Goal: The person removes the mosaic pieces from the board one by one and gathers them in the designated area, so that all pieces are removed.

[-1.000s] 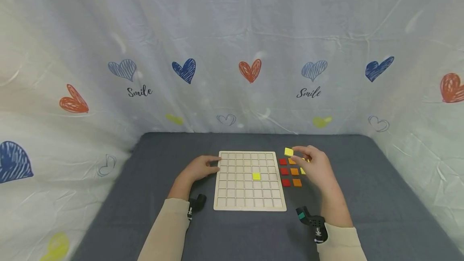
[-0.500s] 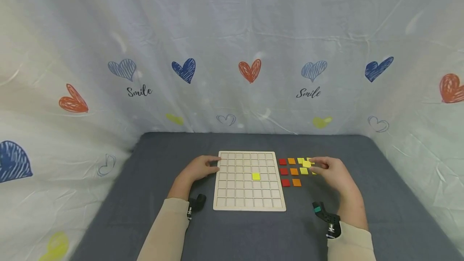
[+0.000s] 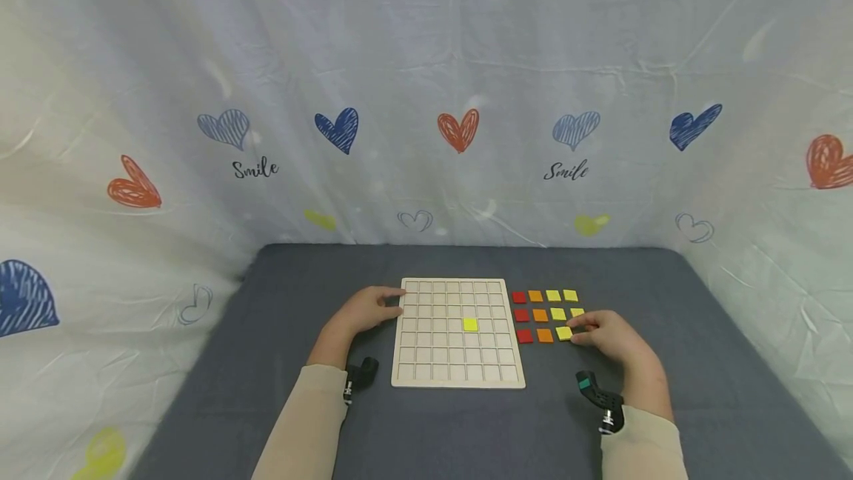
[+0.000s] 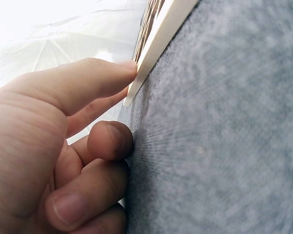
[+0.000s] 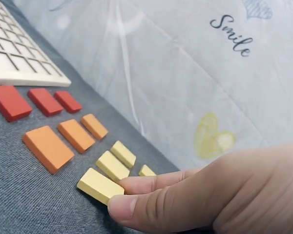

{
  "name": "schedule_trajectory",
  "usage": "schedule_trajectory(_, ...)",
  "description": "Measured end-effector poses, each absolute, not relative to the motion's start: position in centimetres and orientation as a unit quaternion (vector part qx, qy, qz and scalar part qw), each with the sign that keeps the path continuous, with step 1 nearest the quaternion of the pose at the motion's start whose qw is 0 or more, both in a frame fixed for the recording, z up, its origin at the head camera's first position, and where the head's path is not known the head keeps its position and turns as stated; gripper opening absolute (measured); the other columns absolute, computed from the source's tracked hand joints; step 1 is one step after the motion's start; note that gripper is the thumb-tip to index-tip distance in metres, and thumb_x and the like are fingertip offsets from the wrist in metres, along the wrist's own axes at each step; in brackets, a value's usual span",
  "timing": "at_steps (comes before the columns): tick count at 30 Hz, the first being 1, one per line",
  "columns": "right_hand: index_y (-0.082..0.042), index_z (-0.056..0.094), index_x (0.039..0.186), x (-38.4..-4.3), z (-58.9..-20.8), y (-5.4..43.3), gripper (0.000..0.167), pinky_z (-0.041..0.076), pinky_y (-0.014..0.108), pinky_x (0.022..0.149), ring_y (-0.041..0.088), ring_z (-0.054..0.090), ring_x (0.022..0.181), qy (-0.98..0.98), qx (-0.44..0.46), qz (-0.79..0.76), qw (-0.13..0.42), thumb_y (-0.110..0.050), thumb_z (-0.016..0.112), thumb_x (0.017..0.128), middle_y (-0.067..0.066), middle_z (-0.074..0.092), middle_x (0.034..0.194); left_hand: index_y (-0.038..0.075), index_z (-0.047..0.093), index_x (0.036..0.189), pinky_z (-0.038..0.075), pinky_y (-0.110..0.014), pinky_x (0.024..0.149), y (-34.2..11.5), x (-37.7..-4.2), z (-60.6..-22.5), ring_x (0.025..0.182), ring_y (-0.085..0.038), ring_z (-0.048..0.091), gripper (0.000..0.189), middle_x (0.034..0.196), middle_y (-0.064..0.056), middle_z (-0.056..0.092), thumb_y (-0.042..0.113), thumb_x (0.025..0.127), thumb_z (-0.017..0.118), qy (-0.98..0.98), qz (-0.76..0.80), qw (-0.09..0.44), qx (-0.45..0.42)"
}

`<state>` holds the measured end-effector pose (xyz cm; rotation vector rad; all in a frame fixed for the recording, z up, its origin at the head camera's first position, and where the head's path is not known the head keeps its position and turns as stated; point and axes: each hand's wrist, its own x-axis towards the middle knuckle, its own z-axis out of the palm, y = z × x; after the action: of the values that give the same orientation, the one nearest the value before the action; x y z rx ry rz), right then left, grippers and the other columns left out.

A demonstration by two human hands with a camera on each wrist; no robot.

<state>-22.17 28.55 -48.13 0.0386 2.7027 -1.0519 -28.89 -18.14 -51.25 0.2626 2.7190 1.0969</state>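
Observation:
My left hand (image 3: 364,311) rests against the left edge of a pale wooden grid board (image 3: 460,356). Its thumb and forefinger touch that edge at separate spots, and in the left wrist view the other fingers bend loosely beside the board (image 4: 158,46). One bright yellow tile (image 3: 470,324) sits in a square right of the board's middle. My right hand (image 3: 611,335) pinches a yellow tile (image 5: 100,186) between thumb and fingers. This tile is at the near end of a yellow column, beside an orange tile (image 5: 48,148), with a dark shadow under its near edge.
Right of the board lie columns of red tiles (image 3: 521,315), orange tiles (image 3: 540,315) and yellow tiles (image 3: 558,314). One yellow tile (image 3: 577,312) is partly behind my right fingers. A grey cloth (image 3: 433,435) covers the table, with a heart-printed curtain (image 3: 400,184) behind.
My right hand has carried the yellow tile right, then toward me, from above the far tiles to the near row. The left hand and the board have stayed put.

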Motion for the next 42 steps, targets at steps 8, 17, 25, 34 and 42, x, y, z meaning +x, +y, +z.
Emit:
schedule_trajectory(8, 0.004, 0.071, 0.122, -22.2, -48.3, 28.1, 0.034, 0.044, 0.051, 0.087, 0.032, 0.053, 0.099, 0.922, 0.032, -0.366, 0.122, -0.011, 0.075, 0.092, 0.021, 0.064, 0.117, 0.024, 0.067, 0.140, 0.041, -0.032, 0.052, -18.2, -28.8, -51.1, 0.056, -0.017, 0.052, 0.048, 0.065, -0.004, 0.058, 0.032, 0.094, 0.076, 0.919, 0.369, 0.102, 0.092)
schedule_trajectory(17, 0.000, 0.073, 0.120, -22.0, -47.6, 28.3, 0.034, 0.041, 0.046, 0.080, 0.030, 0.050, 0.093, 0.926, 0.028, -0.359, 0.111, -0.018, 0.078, 0.091, 0.014, 0.060, 0.104, 0.023, 0.068, 0.139, 0.043, -0.033, 0.053, -18.1, -28.8, -51.1, 0.059, -0.017, 0.054, 0.047, 0.069, -0.004, 0.060, 0.031, 0.094, 0.077, 0.919, 0.371, 0.100, 0.085)
schedule_trajectory(25, 0.002, 0.067, 0.130, -21.6, -45.5, 27.2, 0.043, 0.043, 0.047, 0.076, 0.033, 0.052, 0.090, 0.932, 0.014, -0.359, 0.057, -0.025, 0.074, 0.097, 0.016, 0.055, 0.091, 0.021, 0.067, 0.140, 0.041, -0.031, 0.051, -18.0, -28.8, -50.9, 0.055, -0.015, 0.051, 0.047, 0.065, -0.003, 0.058, 0.029, 0.095, 0.076, 0.917, 0.373, 0.103, 0.094)
schedule_trajectory(34, -0.001, 0.066, 0.133, -21.7, -44.0, 24.1, 0.040, 0.035, 0.041, 0.067, 0.022, 0.039, 0.071, 0.925, -0.010, -0.381, 0.002, -0.022, 0.071, 0.099, 0.003, 0.035, 0.074, 0.019, 0.066, 0.141, 0.040, -0.031, 0.050, -18.1, -28.7, -50.8, 0.054, -0.015, 0.050, 0.047, 0.064, -0.002, 0.057, 0.028, 0.095, 0.076, 0.916, 0.373, 0.107, 0.097)
schedule_trajectory(42, -0.003, 0.068, 0.132, -22.1, -43.9, 21.7, 0.037, 0.035, 0.039, 0.065, 0.022, 0.034, 0.066, 0.912, -0.053, -0.405, -0.031, -0.020, 0.072, 0.098, 0.005, 0.032, 0.077, 0.019, 0.067, 0.140, 0.040, -0.032, 0.050, -18.1, -28.6, -50.8, 0.054, -0.015, 0.050, 0.047, 0.064, -0.003, 0.057, 0.028, 0.095, 0.076, 0.915, 0.376, 0.105, 0.100)
